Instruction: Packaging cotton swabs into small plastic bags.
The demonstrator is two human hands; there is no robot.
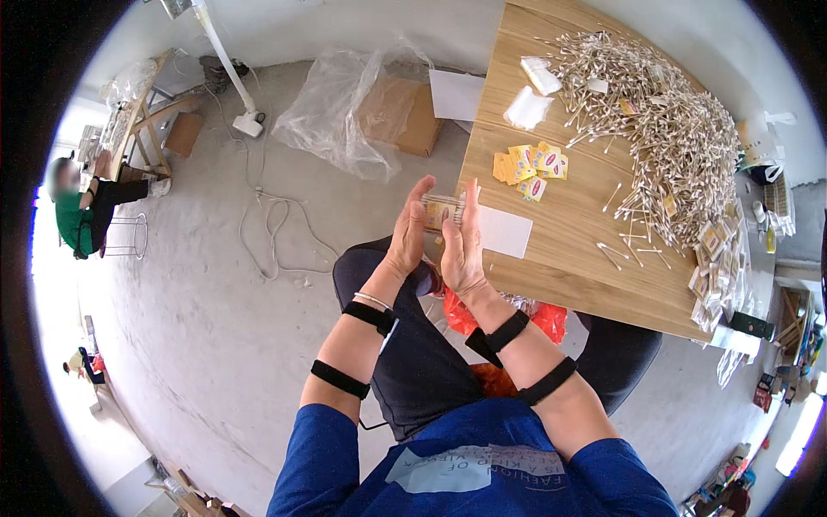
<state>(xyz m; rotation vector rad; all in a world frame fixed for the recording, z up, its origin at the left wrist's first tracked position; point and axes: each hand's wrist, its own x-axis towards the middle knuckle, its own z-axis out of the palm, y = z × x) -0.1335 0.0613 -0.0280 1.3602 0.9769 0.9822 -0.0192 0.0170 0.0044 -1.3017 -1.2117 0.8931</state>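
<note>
Between my two flat palms I hold a small clear pack of cotton swabs with a yellow card in it, just off the table's left edge. My left hand presses one end of it, fingers straight. Against the other end lies my right hand, beside a white sheet on the table. Beyond that sheet, several yellow printed cards lie overlapping. A large heap of loose cotton swabs covers the table's far right, with a few scattered swabs in front of it.
Filled packs are piled at the wooden table's right edge. Two white plastic bag stacks lie near the heap. A red bag sits below the table edge. Leftward are a cardboard box, clear plastic, floor cables, and a seated person.
</note>
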